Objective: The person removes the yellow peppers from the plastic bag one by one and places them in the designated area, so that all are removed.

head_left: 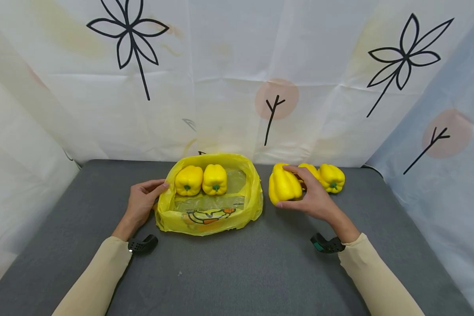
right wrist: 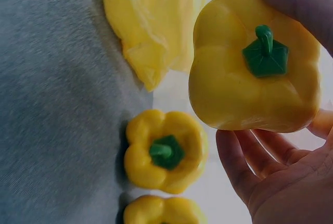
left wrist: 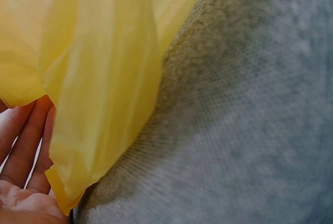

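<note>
A yellow plastic bag (head_left: 211,226) stands on the table with its mouth wide and its rim rolled. Inside lie two yellow bell peppers (head_left: 188,181) with green stems, side by side toward the left. My left hand (head_left: 144,197) holds the bag's left rim; in the left wrist view its fingers (left wrist: 26,146) are partly hidden behind the yellow plastic. To the right of the bag, my right hand (head_left: 314,193) grips another yellow bell pepper (right wrist: 250,83) between thumb and fingers, raised above the table in the right wrist view.
Two more yellow bell peppers, the nearer to the edge being this pepper (head_left: 332,177), sit at the back right, one partly hidden behind my right hand. The grey table (head_left: 229,276) ends at a white printed cloth (head_left: 229,109).
</note>
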{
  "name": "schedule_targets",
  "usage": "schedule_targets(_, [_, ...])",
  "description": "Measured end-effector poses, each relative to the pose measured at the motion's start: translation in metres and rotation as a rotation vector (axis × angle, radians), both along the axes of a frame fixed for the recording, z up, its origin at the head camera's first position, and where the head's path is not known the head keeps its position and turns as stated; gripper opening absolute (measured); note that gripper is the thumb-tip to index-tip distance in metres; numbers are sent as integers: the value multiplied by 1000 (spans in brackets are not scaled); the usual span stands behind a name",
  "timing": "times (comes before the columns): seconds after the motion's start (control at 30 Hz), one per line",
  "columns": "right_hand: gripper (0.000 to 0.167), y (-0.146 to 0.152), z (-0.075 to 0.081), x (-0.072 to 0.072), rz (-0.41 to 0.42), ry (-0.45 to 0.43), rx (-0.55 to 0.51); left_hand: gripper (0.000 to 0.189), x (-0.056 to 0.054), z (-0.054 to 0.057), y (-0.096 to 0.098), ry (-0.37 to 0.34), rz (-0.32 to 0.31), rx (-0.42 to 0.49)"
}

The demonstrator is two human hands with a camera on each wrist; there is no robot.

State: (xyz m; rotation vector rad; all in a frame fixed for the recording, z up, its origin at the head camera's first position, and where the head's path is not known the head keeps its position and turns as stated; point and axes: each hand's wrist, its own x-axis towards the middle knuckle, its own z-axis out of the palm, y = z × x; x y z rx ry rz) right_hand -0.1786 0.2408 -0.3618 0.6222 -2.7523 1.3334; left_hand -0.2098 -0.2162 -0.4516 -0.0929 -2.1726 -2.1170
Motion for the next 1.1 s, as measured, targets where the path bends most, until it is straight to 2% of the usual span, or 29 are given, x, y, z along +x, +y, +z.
schedule_targets(0.57, [88, 25, -20, 15, -33, -4, 92, 43, 0, 1, 0, -3, 9, -11])
schedule_targets(0.73, [89, 27, -29, 15, -31, -20, 128, 43, 1, 1, 1, -3, 8, 2])
schedule_targets(1.1, [89, 25, -39, 9, -43, -44, 137, 42, 0, 0, 1, 5, 11, -3])
